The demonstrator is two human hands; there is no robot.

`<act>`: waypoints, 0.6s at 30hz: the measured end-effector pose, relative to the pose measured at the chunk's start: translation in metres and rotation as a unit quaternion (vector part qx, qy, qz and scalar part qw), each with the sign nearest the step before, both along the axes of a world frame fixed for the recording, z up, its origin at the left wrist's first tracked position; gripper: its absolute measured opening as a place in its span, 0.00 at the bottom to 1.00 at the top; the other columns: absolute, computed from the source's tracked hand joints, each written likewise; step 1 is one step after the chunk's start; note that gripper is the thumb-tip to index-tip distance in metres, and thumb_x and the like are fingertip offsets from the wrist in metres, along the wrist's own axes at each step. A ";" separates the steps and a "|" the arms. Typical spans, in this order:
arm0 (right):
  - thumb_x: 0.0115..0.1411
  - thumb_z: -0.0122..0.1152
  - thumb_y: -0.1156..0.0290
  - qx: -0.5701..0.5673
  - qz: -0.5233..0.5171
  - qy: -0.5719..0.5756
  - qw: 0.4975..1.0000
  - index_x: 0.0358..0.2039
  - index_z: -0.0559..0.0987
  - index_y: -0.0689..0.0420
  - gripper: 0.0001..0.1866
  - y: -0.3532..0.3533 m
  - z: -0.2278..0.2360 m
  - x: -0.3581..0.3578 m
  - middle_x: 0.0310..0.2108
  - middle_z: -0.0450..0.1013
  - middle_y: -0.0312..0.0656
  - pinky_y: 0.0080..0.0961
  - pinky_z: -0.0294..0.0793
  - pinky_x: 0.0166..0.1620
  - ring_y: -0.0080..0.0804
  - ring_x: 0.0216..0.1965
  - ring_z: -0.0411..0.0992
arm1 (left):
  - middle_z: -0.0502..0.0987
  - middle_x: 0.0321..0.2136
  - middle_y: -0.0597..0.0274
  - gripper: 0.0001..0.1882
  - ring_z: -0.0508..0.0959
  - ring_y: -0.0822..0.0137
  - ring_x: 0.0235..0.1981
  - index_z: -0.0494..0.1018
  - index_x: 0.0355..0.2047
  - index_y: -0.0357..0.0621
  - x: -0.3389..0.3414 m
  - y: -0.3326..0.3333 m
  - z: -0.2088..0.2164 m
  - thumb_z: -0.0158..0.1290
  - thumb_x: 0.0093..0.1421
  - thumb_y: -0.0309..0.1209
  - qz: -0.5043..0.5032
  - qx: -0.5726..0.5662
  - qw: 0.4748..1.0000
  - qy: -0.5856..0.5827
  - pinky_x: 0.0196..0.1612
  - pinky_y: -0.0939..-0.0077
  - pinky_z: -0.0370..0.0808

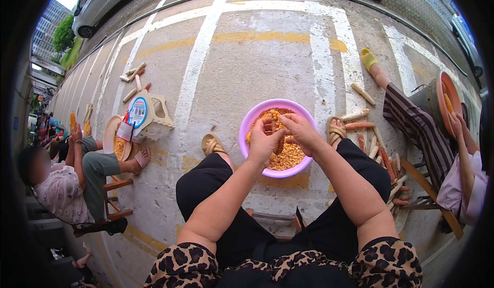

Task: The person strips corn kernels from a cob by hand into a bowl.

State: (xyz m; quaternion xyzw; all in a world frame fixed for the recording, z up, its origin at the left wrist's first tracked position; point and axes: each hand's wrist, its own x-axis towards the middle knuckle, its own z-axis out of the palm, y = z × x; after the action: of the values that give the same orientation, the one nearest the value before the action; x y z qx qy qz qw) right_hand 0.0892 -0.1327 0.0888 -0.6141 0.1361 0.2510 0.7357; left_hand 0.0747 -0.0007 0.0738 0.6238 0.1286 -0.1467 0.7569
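Note:
A pink-purple basin point(247, 154) stands on the ground between my feet, with loose yellow corn kernels point(288, 159) spread inside it. Above the kernels, my left hand point(264, 143) is closed around an ear of corn point(278, 146), most of which the fingers hide. My right hand point(301, 133) meets it from the other side, fingers curled and pressed on the same ear. Both hands are over the basin's middle, thumbs close together.
Bare cobs point(380, 151) lie piled beside my right foot, and several more at the far left. Left, a seated person holds corn near a kernel-filled basin point(110, 128) and a cream plastic stool point(157, 115). Right, another person works at an orange basin point(443, 100).

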 end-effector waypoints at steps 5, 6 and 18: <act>0.59 0.52 0.64 0.060 0.060 0.026 0.996 0.48 0.67 0.54 0.17 -0.005 0.012 -0.010 0.37 0.70 0.35 0.21 0.73 0.33 0.20 0.32 0.70 | 0.69 0.40 0.58 0.19 0.71 0.71 0.40 0.65 0.43 0.36 0.003 -0.001 0.008 0.54 0.49 0.19 -0.049 0.027 0.996 -0.069 0.43 0.78 0.71; 0.58 0.52 0.65 0.057 0.041 0.006 0.998 0.47 0.67 0.56 0.17 -0.007 0.011 -0.007 0.37 0.70 0.36 0.21 0.72 0.33 0.20 0.33 0.69 | 0.69 0.39 0.58 0.18 0.71 0.71 0.40 0.66 0.42 0.36 0.004 0.001 0.008 0.53 0.49 0.20 -0.069 0.023 0.993 -0.092 0.43 0.77 0.71; 0.58 0.55 0.67 0.012 0.104 -0.079 0.991 0.47 0.68 0.60 0.18 -0.009 0.018 -0.013 0.34 0.71 0.34 0.15 0.70 0.34 0.17 0.33 0.69 | 0.72 0.19 0.67 0.06 0.69 0.80 0.17 0.70 0.26 0.39 0.017 0.002 0.025 0.56 0.55 0.27 0.045 -0.032 0.998 -0.037 0.20 0.90 0.64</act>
State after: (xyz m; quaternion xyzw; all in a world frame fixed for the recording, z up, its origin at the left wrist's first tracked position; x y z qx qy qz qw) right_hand 0.0759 -0.1415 0.1072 -0.6339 0.0096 0.2788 0.7213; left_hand 0.0917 0.0010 0.0984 0.5978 0.1236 -0.0933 0.7865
